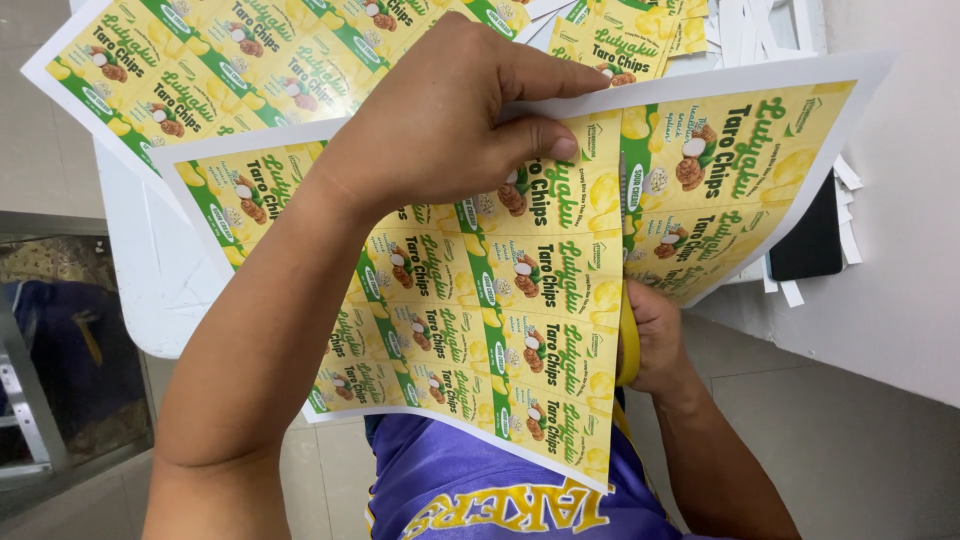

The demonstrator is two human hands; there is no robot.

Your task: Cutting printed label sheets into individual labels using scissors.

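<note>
Surface: white table [150, 290], edge toward you; grey tiled floor [800, 440] beneath, pale wall to the right.

Left of your grip: second printed label sheet [200, 70] lies flat on the table, up and left of your left hand [440, 125].

At the grip: your left hand pinches the top edge of the held label sheet [520, 300], thumb on the printed face, fingers behind. Sheet hangs between both hands, above your lap, partly slit.

Right of the grip: your right hand [655, 345] is clenched on the yellow scissors [628, 335], blades in the cut; mostly hidden behind the sheet.

Further right: white paper strips [845, 215] and a dark flat object [810, 245] on the table.

Count: three label sheets visible (third at top, partial), one pair of scissors, two hands.
</note>
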